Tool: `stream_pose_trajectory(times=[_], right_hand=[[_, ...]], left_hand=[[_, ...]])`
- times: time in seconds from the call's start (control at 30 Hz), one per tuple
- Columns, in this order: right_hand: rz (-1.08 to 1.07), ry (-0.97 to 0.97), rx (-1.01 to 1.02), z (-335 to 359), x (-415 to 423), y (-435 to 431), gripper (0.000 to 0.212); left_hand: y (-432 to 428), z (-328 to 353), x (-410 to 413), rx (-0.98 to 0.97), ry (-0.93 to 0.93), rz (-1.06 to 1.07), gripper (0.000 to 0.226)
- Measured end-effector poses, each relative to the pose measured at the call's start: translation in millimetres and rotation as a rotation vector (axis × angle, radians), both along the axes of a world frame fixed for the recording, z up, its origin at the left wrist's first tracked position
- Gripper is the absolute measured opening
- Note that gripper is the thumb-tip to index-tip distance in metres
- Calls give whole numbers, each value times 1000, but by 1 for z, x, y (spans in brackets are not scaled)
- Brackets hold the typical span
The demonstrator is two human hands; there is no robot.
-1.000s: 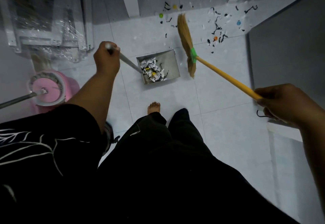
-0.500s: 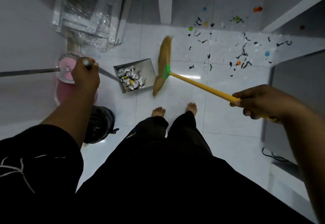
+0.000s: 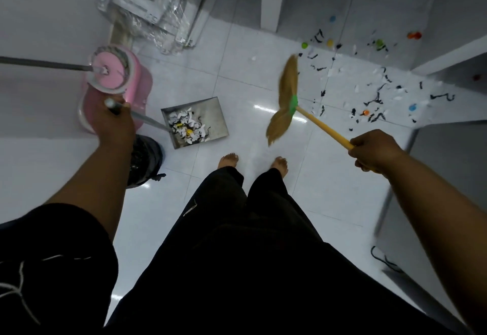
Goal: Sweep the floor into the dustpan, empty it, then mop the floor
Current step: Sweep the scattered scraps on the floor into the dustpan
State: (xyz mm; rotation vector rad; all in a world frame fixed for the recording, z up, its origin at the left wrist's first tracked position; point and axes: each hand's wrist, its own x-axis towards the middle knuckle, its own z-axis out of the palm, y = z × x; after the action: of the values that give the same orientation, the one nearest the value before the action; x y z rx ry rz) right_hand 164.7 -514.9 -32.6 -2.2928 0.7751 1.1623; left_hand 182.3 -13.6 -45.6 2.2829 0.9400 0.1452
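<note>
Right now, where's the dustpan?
Head view, left of centre: the dustpan sits ahead of the bare feet, beside the pink mop bucket, its handle in the left hand.

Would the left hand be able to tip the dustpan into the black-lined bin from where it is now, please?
Probably yes: the left hand holds the dustpan by its handle, and the bin stands just beside it, with nothing visible between them.

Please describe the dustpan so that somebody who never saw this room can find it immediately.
Start at the pink mop bucket by the left wall. Just right of it is the dustpan, held by the left hand. It is the only grey metal tray, with paper scraps inside.
</note>
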Motion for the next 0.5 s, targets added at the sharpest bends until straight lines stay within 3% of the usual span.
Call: stream_pose_trajectory(times=[0.13, 0.23, 0.5], right_hand=[[-110, -74, 95, 14, 8, -26, 25], [-90, -107, 169, 34, 22, -21, 23], [-11, -129, 429, 56, 105, 100, 27]], left_hand=[[-4, -11, -23, -28, 72, 115, 21], [-8, -19, -37, -75, 103, 172, 18], [27, -23, -54, -94, 178, 188, 20]])
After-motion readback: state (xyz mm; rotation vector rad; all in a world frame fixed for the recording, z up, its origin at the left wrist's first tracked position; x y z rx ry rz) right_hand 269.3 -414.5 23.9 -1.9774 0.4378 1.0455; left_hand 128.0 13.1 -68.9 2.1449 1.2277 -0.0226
